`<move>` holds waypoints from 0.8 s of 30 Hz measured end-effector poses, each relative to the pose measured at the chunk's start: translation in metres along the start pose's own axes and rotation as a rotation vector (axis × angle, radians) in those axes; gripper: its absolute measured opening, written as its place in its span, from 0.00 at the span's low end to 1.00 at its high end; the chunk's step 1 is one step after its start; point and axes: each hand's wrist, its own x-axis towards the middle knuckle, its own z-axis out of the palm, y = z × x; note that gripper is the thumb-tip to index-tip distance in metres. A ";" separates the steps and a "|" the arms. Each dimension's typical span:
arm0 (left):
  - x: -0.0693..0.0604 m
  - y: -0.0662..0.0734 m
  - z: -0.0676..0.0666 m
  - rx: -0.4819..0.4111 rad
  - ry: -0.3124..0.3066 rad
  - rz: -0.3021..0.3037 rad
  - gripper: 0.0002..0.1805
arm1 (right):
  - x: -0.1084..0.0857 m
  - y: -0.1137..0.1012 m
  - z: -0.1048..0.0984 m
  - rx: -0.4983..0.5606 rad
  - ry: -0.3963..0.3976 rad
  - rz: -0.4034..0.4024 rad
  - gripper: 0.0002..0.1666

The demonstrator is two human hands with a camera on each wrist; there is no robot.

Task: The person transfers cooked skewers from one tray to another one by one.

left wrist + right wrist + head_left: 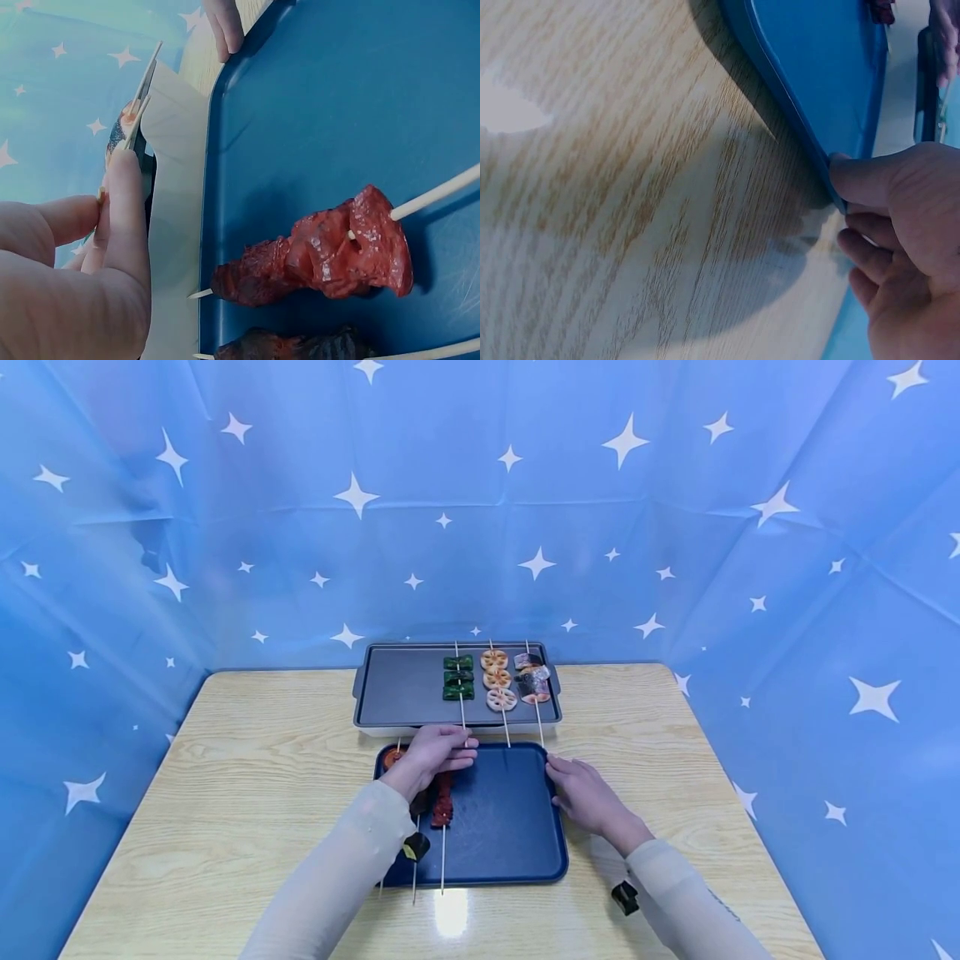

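Observation:
My left hand (435, 753) pinches the near end of the stick of a skewer of folded green pieces (458, 677). That skewer lies over the grey baking tray (397, 685), left of a lotus root skewer (498, 679) and a fish skewer (533, 683). With thumb and fingers, my right hand (588, 797) grips the far right corner of the blue tray (810, 67). On that tray's left side lies a red meat skewer (322, 251), with a darker skewer (292, 345) beside it. My left forearm partly hides these in the head view.
The grey tray stands on a pale base behind the blue one, at the back of the wooden table (255, 777). An orange-red piece (392, 758) on a stick shows at the blue tray's far left. A blue curtain with white stars (450, 543) encloses the table.

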 end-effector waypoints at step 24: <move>-0.012 -0.001 0.003 -0.008 0.015 0.077 0.20 | 0.001 0.002 0.003 0.001 0.001 0.001 0.31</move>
